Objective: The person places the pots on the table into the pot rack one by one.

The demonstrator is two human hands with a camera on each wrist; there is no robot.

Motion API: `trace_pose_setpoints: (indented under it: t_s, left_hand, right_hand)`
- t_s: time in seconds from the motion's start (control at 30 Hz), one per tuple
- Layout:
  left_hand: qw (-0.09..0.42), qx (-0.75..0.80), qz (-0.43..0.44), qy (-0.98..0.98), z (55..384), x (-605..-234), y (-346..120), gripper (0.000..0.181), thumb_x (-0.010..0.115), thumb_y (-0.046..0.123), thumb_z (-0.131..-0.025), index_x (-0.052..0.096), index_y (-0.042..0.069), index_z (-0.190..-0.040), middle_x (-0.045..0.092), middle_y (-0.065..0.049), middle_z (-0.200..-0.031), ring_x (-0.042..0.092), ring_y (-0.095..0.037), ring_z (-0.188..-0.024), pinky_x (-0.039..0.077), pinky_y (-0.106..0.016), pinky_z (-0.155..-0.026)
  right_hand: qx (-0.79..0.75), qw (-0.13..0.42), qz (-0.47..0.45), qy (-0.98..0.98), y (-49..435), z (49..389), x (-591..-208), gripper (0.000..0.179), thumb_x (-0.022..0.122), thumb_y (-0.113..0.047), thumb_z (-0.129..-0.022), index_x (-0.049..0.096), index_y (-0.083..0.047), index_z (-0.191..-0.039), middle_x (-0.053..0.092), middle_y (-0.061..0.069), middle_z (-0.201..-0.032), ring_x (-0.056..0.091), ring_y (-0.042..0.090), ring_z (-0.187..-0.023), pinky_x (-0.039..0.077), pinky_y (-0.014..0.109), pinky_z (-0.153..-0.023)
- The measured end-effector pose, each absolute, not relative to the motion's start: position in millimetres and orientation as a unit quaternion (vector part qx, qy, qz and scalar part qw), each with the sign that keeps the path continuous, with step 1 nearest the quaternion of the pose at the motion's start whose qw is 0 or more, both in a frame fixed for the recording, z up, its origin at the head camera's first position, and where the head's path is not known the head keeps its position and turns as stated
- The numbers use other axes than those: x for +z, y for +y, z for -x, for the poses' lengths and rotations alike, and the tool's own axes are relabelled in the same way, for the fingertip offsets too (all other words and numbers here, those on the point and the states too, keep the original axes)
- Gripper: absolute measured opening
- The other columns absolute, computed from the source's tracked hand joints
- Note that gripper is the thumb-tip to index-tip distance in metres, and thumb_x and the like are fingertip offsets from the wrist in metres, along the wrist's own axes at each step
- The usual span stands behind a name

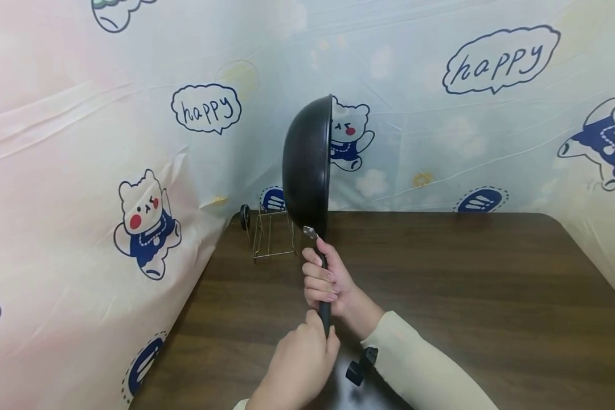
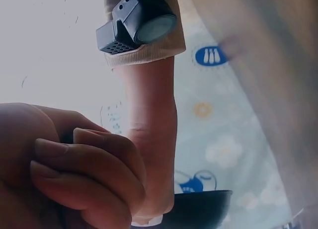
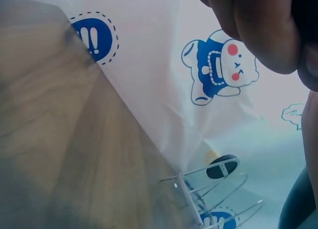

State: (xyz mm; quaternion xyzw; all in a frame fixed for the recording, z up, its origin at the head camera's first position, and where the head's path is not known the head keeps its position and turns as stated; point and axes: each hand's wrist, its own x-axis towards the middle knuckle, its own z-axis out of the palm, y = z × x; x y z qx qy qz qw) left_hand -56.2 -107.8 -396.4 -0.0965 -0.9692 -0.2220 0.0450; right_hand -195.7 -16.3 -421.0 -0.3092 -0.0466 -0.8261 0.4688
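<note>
A black wok [image 1: 306, 162] is held up above the table with its bowl on edge, the rounded outside facing left and the handle [image 1: 324, 312] pointing down. My right hand [image 1: 328, 282] grips the upper handle, fingers wrapped round it and thumb up near the bowl. Below it, my left hand [image 1: 304, 353] grips the handle's lower end. A small silver piece [image 1: 310, 232] shows by the bowl's base. The left wrist view has the curled left fingers [image 2: 94, 164] close up, with part of the wok [image 2: 201, 209] beyond. The inside of the bowl is hidden.
Behind the wok, at the table's back left, stands a wire rack [image 1: 274, 254] with a black round part [image 1: 244, 217] beside it. The brown wooden table [image 1: 466, 296] meets printed cloth [image 1: 410, 131] at the back and sides. A black wrist camera [image 1: 356, 371] sits by the right sleeve.
</note>
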Motion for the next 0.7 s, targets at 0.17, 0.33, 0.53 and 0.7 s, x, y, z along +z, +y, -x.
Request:
trace_pose_setpoints:
  t_s: [0.17,0.33,0.53,0.7]
  left_hand:
    - [0.059,-0.228,0.079,-0.969,59,-390,-118,0.024,0.060,0.022,-0.095,0.049,0.002,-0.089,0.049,-0.004,-0.060,0.045,-0.013,-0.043,0.033,-0.029,-0.038]
    - [0.086,-0.230,0.056,-0.968,63,-385,-125,0.023,0.061,0.020,-0.093,0.050,0.001,-0.090,0.050,-0.005,-0.059,0.048,-0.015,-0.043,0.034,-0.030,-0.038]
    - [0.119,-0.229,0.027,-0.966,65,-381,-130,0.022,0.062,0.019,-0.091,0.049,0.001,-0.089,0.053,-0.007,-0.060,0.053,-0.020,-0.044,0.037,-0.034,-0.039]
    - [0.122,-0.218,0.013,-0.968,66,-379,-134,0.023,0.062,0.019,-0.092,0.048,0.000,-0.090,0.053,-0.008,-0.062,0.054,-0.020,-0.045,0.038,-0.034,-0.039]
  right_hand:
    - [-0.814,0.489,0.309,-0.043,-32,204,-410,0.044,0.034,-0.049,-0.106,0.041,-0.014,-0.080,0.027,-0.008,-0.051,0.029,0.006,-0.035,0.032,0.016,-0.036]
    - [-0.806,0.503,0.310,-0.042,-46,211,-401,0.042,0.037,-0.048,-0.105,0.037,-0.015,-0.078,0.027,-0.008,-0.050,0.029,0.006,-0.035,0.032,0.017,-0.036]
    - [-0.792,0.524,0.311,-0.039,-60,218,-392,0.042,0.041,-0.048,-0.104,0.036,-0.016,-0.077,0.029,-0.008,-0.050,0.031,0.007,-0.034,0.032,0.017,-0.035]
    - [-0.782,0.542,0.308,-0.031,-70,222,-389,0.042,0.043,-0.048,-0.103,0.036,-0.016,-0.077,0.029,-0.008,-0.050,0.033,0.007,-0.035,0.031,0.017,-0.034]
